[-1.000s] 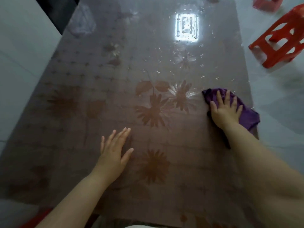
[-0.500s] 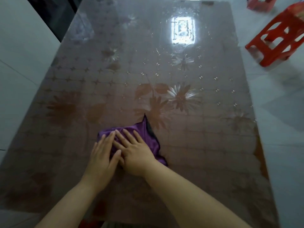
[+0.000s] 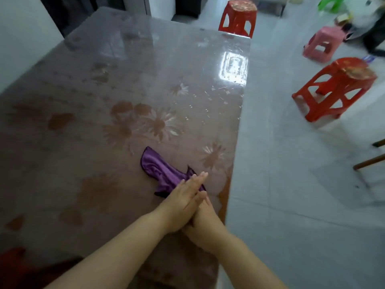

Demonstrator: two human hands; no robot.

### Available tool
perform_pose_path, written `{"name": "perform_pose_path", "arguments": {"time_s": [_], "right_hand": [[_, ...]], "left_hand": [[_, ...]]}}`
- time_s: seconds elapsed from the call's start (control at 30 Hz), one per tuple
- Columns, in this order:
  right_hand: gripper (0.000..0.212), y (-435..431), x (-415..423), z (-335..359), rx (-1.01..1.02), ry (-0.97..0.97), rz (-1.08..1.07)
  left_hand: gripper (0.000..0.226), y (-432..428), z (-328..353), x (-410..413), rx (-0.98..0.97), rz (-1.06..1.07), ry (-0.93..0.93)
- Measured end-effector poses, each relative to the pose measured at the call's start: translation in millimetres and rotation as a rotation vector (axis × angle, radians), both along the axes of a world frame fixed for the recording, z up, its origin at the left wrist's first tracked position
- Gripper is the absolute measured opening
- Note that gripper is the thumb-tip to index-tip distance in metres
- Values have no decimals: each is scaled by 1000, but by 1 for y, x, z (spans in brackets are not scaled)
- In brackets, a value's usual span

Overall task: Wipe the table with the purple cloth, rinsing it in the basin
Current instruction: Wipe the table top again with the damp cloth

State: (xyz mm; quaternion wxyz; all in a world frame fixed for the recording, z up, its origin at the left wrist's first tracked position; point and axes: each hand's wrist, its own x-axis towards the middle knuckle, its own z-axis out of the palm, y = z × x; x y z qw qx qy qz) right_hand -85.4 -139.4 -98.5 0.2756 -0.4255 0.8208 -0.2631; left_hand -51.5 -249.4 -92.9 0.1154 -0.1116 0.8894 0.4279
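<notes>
We see the table [image 3: 87, 130] running from the near left to the far right, covered with a glossy brown surface printed with flowers. A bright patch of reflected light [image 3: 234, 66] sits close to its far right edge.

The purple cloth [image 3: 161, 170] lies crumpled on the table top, near the right edge and towards the near end. Its far corner points left and away, and its near end disappears under the hands.

The left hand [image 3: 184, 198] reaches in from the near left with its fingers straight and together, pointing far and right. It lies flat on the near end of the cloth and across the right hand. The right hand [image 3: 206, 223] comes in from the near right and sits underneath, just inside the table's right edge. Only its back and wrist show. Its fingers are hidden beneath the left hand, so we cannot tell whether they are straight or curled round the cloth.

To the right of the table is a pale tiled floor [image 3: 291, 215]. A red stool [image 3: 237, 17] stands at the table's far end, and a second red stool [image 3: 333, 88] stands out on the floor to the right. A pink stool [image 3: 323, 44] is farther off, and past it at the far right things are too blurred to make out.
</notes>
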Motion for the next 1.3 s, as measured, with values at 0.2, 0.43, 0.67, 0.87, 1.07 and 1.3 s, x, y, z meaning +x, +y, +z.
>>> {"name": "perform_pose_path", "arguments": {"time_s": [0.2,0.43,0.67,0.87,1.07,1.3], "right_hand": [[29,142,-45,-4,-191,73,-406],[41,196,-74,-10,-194,-149,-557],[70,194,-158,-37,-96,-296,-500],[58,144,-272,-30,-113,-311,-422],[35,73,-333,2,-146,-384,-265],[37,7,-322,10,-84,-398,46]], "left_hand": [[92,20,-38,10,-521,253,-234],[68,-76,-35,-66,-562,538,-480],[76,-142,-37,-143,-526,711,-538],[73,-126,-41,-155,-580,669,-519],[62,1,-48,-129,-667,386,-374],[74,40,-27,-41,-648,702,-419]]}}
